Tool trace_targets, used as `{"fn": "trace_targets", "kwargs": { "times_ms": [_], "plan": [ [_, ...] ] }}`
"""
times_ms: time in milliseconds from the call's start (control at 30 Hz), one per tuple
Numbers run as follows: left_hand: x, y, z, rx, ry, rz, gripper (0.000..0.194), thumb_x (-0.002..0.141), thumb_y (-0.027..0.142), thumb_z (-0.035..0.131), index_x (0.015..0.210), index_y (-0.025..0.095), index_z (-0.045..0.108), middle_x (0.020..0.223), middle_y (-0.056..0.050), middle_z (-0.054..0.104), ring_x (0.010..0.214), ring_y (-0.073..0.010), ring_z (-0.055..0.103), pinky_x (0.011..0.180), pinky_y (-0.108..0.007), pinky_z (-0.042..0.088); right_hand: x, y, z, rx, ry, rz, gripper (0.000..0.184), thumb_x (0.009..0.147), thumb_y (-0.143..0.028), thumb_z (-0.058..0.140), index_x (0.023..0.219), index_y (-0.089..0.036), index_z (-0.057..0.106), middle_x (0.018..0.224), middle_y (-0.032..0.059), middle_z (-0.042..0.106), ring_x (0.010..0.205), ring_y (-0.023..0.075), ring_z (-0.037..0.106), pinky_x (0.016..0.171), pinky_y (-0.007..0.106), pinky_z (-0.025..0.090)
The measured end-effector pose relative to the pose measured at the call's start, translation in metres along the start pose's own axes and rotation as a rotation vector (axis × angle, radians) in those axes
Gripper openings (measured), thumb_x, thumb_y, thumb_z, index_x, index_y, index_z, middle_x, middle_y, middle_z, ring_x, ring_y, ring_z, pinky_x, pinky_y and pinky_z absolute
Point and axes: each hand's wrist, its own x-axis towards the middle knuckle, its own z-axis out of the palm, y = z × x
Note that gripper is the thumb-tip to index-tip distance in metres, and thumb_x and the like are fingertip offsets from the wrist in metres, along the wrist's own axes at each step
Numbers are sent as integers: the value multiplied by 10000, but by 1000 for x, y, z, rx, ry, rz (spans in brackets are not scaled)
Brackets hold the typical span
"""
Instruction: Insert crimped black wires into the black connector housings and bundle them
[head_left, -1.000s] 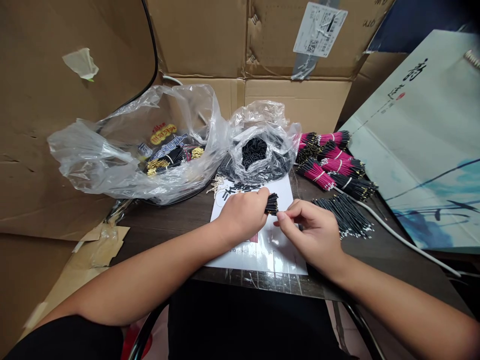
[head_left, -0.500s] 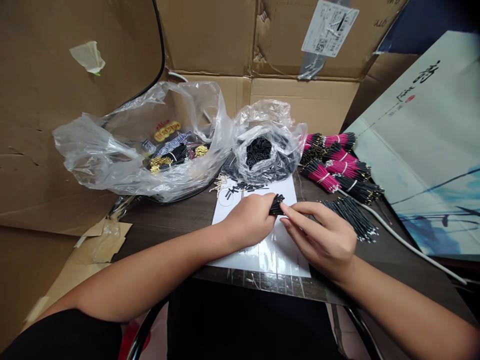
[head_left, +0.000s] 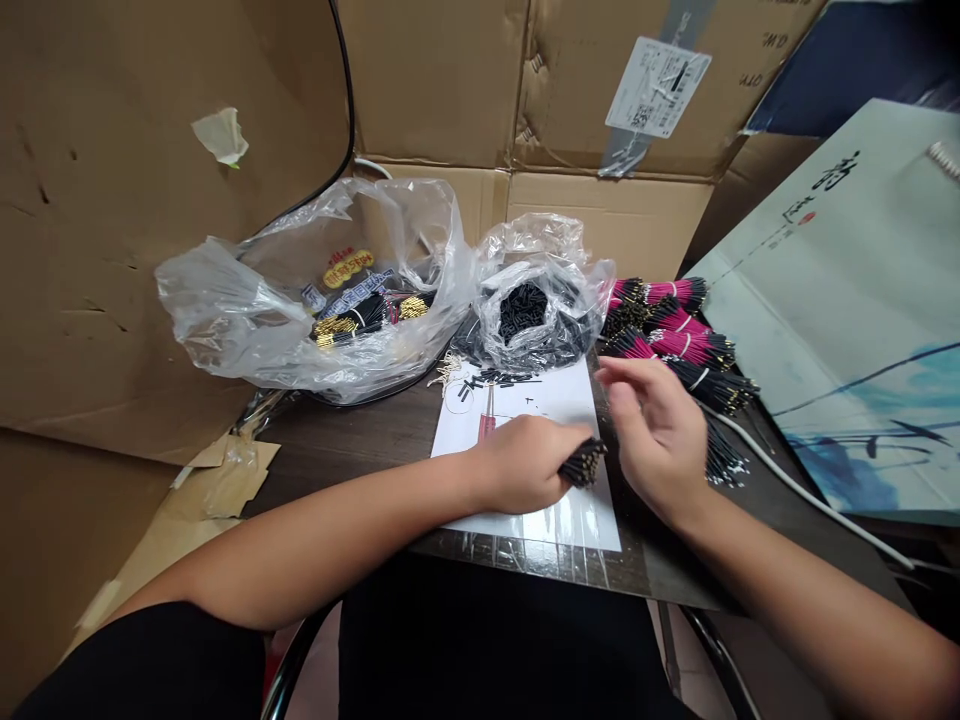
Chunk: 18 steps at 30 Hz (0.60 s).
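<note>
My left hand (head_left: 529, 465) is closed around a bundle of black wires (head_left: 583, 464). Their gold-coloured ends point to the right, out of the fist, over a sheet of white paper (head_left: 465, 440). To the right of the bundle and apart from it, my right hand (head_left: 656, 435) is open, fingers loosely curled, with nothing visible in them. It partly covers loose black wires with silver tips (head_left: 724, 455). Short black sleeves (head_left: 510, 378) lie scattered at the paper's far edge, near pale rubber bands (head_left: 448, 368) and a red-handled tool (head_left: 487, 425).
Behind the paper stands an open plastic bag of black sleeves (head_left: 521, 310). A larger clear bag (head_left: 225, 310) with wire bundles lies left. Banded pink and black bundles (head_left: 682, 345) lie right, beside a white cable (head_left: 810, 485) and a pale paper bag (head_left: 847, 300). Cardboard (head_left: 435, 80) walls the back.
My right hand has drawn away from the bundle's end and opened. My left hand has moved right and nearer to me, turning the wire ends into view. The camera view has shifted slightly.
</note>
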Motion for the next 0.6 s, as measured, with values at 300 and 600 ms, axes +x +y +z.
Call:
{"fn": "trace_targets", "kwargs": {
  "times_ms": [300, 600],
  "plan": [
    [-5, -6, 4, -41, -13, 239, 49, 852, 189, 492, 862, 171, 537, 755, -21, 644, 657, -158, 587, 587, -254, 389, 40, 32, 64, -300, -657, -175, 178, 903, -255, 519, 980, -178, 661, 912, 72, 586, 860, 183, 534, 722, 314, 417],
    [-1, -11, -6, -313, 240, 224, 284, 947, 270, 409, 680, 173, 418, 604, 15, 490, 561, -102, 431, 577, -244, 339, 52, 33, 90, -313, -722, -248, 105, 831, -114, 516, 754, -162, 568, 800, 51, 508, 751, 167, 418, 682, 312, 351]
  ]
}}
